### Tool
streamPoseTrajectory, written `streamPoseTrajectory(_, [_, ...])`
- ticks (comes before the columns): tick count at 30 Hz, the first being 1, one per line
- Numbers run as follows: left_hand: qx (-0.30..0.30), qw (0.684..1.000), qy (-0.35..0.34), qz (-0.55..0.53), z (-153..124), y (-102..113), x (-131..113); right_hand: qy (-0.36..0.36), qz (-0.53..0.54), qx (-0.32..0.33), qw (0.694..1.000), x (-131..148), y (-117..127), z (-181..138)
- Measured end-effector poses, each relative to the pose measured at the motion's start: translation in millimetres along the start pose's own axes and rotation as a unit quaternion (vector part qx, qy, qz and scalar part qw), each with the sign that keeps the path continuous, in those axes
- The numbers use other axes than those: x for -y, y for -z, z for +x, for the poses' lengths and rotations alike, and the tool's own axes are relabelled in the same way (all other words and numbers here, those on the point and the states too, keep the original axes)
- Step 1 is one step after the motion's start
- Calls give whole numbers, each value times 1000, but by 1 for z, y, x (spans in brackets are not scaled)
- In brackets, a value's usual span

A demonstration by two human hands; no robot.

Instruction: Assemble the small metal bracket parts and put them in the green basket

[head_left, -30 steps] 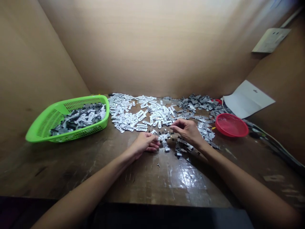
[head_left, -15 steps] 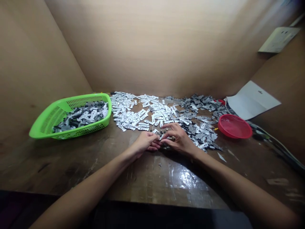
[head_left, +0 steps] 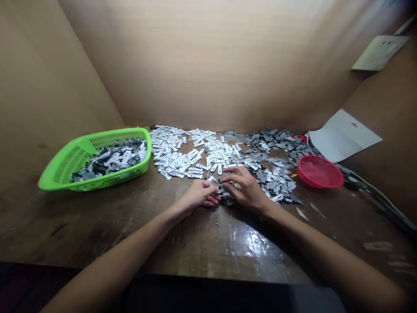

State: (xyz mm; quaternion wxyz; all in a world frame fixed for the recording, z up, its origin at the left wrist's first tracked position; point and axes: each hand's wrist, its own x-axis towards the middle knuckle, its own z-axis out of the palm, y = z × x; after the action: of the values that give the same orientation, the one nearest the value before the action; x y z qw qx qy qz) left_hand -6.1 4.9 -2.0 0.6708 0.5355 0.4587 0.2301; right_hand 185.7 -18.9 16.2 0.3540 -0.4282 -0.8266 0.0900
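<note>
Pinching a thin metal piece (head_left: pixel 220 190)

Head view: my left hand (head_left: pixel 200 194) grips the piece at its end, thumb against fingers, between my two hands over the worn, glossy table (head_left: pixel 195 252). My right hand (head_left: pixel 245 187) curves beside it; whether it holds anything, I can't tell. I'd expect it light, stiff, slick, best taken by the edges. Beyond lie flat, holed plates (head_left: pixel 179 163); leftward, a perforated green basket (head_left: pixel 48 179).

Pale socket plate (head_left: pixel 379 53) mounted on right-hand panel (head_left: pixel 395 100). White sheet (head_left: pixel 345 137), slotted near its top, below. Light cable (head_left: pixel 377 191) trails along the worktop's (head_left: pixel 339 217) right side.
</note>
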Motion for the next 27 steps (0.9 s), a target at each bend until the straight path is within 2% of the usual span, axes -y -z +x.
streamPoseTrajectory(10, [27,998,-7,56,0,-2,1,-7,-20,91,996,-2,-4,1])
streamPoseTrajectory(27, [33,998,-6,58,1,0,3,-18,-4,73,997,1,-6,-1])
